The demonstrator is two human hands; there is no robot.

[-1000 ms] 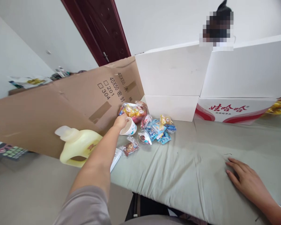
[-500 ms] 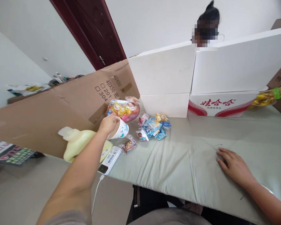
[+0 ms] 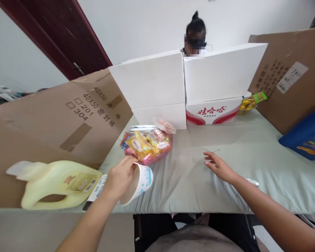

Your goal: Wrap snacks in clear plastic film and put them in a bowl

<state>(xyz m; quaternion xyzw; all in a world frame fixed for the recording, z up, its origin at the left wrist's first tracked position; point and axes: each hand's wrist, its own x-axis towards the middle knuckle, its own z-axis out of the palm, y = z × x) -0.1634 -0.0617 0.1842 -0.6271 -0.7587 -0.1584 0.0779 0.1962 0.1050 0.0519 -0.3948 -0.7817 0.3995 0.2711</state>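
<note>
In front of you stretches the cloth-covered table [image 3: 273, 199], with the pale yellow jug [image 3: 73, 180] lying at its left end, beside your left wrist. Next in size, the clear bag of wrapped sweets [image 3: 148, 144] is just beyond your left hand [image 3: 122, 176], its near edge at your fingers; I cannot tell whether they pinch it too. Your right hand [image 3: 220, 168] is off to the right, fingers parted, well apart from it. Smallest, the paper cup [image 3: 139, 184] tilts in your left hand, closed on its rim, mouth turned leftward
</note>
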